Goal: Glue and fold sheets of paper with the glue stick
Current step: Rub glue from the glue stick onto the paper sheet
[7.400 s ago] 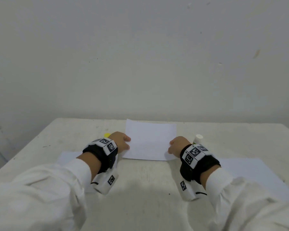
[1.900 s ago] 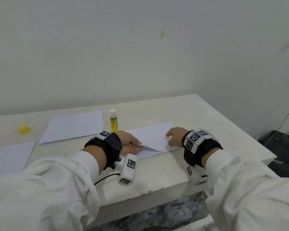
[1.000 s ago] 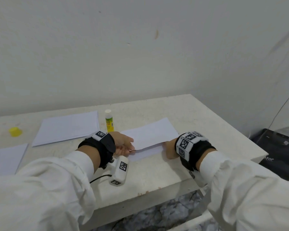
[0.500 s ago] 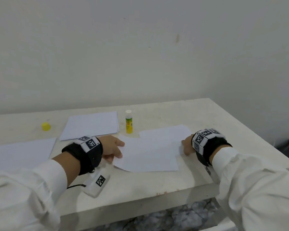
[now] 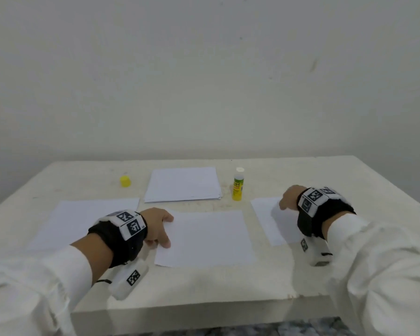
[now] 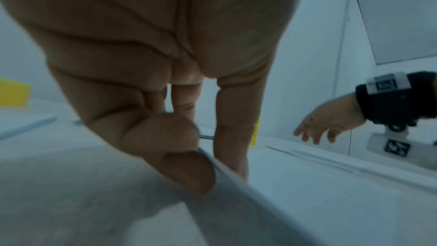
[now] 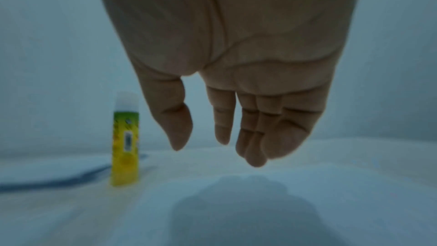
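**Pale table with paper, glue stick and cap**

A pale table (image 5: pixel 228 287) stands against the wall. A sheet (image 5: pixel 209 238) lies flat, its left edge at the left hand's fingers (image 5: pixel 165 242). A folded sheet (image 5: pixel 269 221) lies under the right hand's fingers (image 5: pixel 283 206). Beyond the fingertips lie a paper stack (image 5: pixel 183 184), an upright glue stick (image 5: pixel 237 187) and a yellow cap (image 5: pixel 125 181). Another sheet (image 5: pixel 83 219) lies far left.

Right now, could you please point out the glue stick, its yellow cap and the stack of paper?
glue stick (image 5: pixel 237 187): head view, on its yellow label.
yellow cap (image 5: pixel 125 181): head view, on its top.
stack of paper (image 5: pixel 182 184): head view, middle of the top sheet.
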Available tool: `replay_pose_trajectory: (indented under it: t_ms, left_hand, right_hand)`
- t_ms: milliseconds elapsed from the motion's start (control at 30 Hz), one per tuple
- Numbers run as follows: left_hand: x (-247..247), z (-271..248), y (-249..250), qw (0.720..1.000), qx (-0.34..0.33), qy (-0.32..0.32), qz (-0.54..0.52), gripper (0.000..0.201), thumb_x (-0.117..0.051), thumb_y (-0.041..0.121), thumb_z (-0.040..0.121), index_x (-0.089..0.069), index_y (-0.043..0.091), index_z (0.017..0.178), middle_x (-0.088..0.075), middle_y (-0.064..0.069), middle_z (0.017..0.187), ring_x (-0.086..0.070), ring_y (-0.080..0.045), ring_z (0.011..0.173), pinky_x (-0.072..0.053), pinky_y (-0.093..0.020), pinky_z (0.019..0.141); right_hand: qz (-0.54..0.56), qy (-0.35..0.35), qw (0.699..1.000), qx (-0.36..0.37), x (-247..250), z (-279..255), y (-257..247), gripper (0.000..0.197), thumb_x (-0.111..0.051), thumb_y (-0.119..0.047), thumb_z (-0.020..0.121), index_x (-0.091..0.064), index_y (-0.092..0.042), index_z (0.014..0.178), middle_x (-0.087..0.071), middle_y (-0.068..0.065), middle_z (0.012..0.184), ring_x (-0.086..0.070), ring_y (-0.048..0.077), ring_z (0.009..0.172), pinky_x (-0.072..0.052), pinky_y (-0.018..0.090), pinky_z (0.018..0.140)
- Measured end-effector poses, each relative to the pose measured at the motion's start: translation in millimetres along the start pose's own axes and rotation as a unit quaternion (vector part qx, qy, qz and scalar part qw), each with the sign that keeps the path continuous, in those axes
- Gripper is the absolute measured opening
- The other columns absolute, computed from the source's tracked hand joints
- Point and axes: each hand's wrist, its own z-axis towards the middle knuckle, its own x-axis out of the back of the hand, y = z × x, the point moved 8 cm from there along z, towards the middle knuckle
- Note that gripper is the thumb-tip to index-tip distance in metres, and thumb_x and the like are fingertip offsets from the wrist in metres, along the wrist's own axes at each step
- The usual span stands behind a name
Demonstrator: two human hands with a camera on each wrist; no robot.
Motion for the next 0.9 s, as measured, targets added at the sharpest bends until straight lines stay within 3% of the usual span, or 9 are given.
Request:
replay_pose_trajectory:
  t_ms: [67, 167, 300, 433, 533, 633, 733, 800, 900]
  left_hand:
    - [2.1, -1.2, -4.2, 0.999, 0.005, 0.003, 0.034, 0.083, -0.08, 0.012, 0.073, -0.038, 0.021, 0.144, -0.056, -0.006, 0.108, -0.061, -0.018, 0.066, -0.053, -0.022, 0.055]
    - [5.1, -0.4, -7.4, 0.997, 0.002, 0.012, 0.079, 0.084, -0.081, 0.019, 0.074, -0.036, 0.021, 0.144, -0.051, -0.005, 0.122, -0.064, -0.02, 0.077, -0.05, -0.019, 0.052]
    - [9.4, 4.1, -11.3, 0.989, -0.012, 0.024, 0.143, 0.088, -0.08, 0.032, 0.074, -0.031, 0.022, 0.147, -0.04, -0.003, 0.142, -0.048, -0.022, 0.125, -0.044, -0.03, 0.098]
    - [8.8, 4.4, -15.6, 0.986, -0.01, 0.019, 0.166, 0.084, -0.079, 0.041, 0.073, -0.035, 0.03, 0.144, -0.027, -0.005, 0.142, -0.045, -0.026, 0.126, -0.04, -0.035, 0.105]
    - [10.7, 1.9, -18.1, 0.983, -0.029, 0.027, 0.179, 0.075, -0.076, 0.046, 0.074, -0.041, 0.033, 0.14, -0.023, -0.002, 0.141, -0.04, -0.024, 0.128, -0.036, -0.035, 0.106]
    - [10.3, -2.0, -15.5, 0.972, -0.058, 0.035, 0.224, 0.071, -0.07, 0.052, 0.077, -0.042, 0.033, 0.139, -0.029, 0.001, 0.145, -0.032, -0.023, 0.132, -0.033, -0.038, 0.108]
    - [9.4, -6.1, -14.3, 0.967, -0.069, 0.049, 0.24, 0.062, -0.064, 0.053, 0.081, -0.045, 0.033, 0.136, -0.04, 0.004, 0.14, -0.035, -0.02, 0.13, -0.035, -0.036, 0.104]
    - [8.3, -10.1, -15.7, 0.966, -0.074, 0.045, 0.245, 0.057, -0.061, 0.05, 0.084, -0.044, 0.032, 0.136, -0.044, 0.001, 0.136, -0.04, -0.02, 0.126, -0.036, -0.034, 0.101]
    - [4.6, -13.9, -22.9, 0.963, -0.069, 0.011, 0.259, 0.068, -0.063, 0.049, 0.082, -0.036, 0.034, 0.142, -0.04, -0.003, 0.136, -0.044, -0.024, 0.124, -0.039, -0.035, 0.101]
  right_hand:
    - [0.062, -0.006, 0.998, 0.018, 0.0, 14.1, -27.3, 0.021, -0.059, -0.033, 0.087, -0.062, -0.013, 0.094, -0.062, 0.006, 0.112, -0.061, 0.025, 0.099, -0.047, 0.035, 0.089]
    - [0.17, 0.0, 0.985, 0.013, 1.9, 10.1, -68.6, 0.049, -0.065, -0.03, 0.086, -0.053, -0.008, 0.129, -0.055, 0.01, 0.129, -0.052, 0.03, 0.12, -0.043, 0.041, 0.102]
    - [0.235, 0.014, 0.972, -0.004, -3.1, 16.1, -96.4, 0.064, -0.07, -0.031, 0.083, -0.046, -0.002, 0.134, -0.053, 0.017, 0.13, -0.053, 0.033, 0.117, -0.043, 0.041, 0.101]
    - [0.226, 0.04, 0.973, -0.015, -3.3, 19.8, -103.4, 0.045, -0.063, -0.032, 0.088, -0.058, 0.0, 0.12, -0.061, 0.017, 0.119, -0.058, 0.032, 0.109, -0.043, 0.038, 0.099]
    - [0.256, 0.057, 0.965, 0.006, -1.2, 20.8, -107.3, 0.036, -0.057, -0.028, 0.093, -0.06, 0.001, 0.112, -0.06, 0.02, 0.11, -0.055, 0.028, 0.094, -0.043, 0.032, 0.084]
    - [0.294, 0.116, 0.949, 0.026, 9.5, 10.0, -111.7, 0.022, -0.051, -0.021, 0.094, -0.051, -0.005, 0.079, -0.052, 0.017, 0.09, -0.049, 0.028, 0.074, -0.037, 0.029, 0.06]
    - [0.314, 0.093, 0.942, 0.076, 9.1, -5.6, -130.9, 0.02, -0.047, -0.022, 0.094, -0.047, -0.006, 0.106, -0.055, 0.015, 0.088, -0.052, 0.027, 0.069, -0.042, 0.029, 0.057]
    - [0.316, 0.072, 0.939, 0.112, 6.6, -18.6, -147.1, 0.044, -0.05, -0.022, 0.093, -0.033, -0.01, 0.132, -0.055, 0.011, 0.089, -0.055, 0.025, 0.074, -0.043, 0.029, 0.059]
    - [0.317, 0.09, 0.929, 0.167, 10.7, -41.6, -174.9, 0.039, -0.063, -0.017, 0.084, -0.048, -0.013, 0.12, -0.058, 0.01, 0.094, -0.057, 0.022, 0.072, -0.042, 0.023, 0.052]
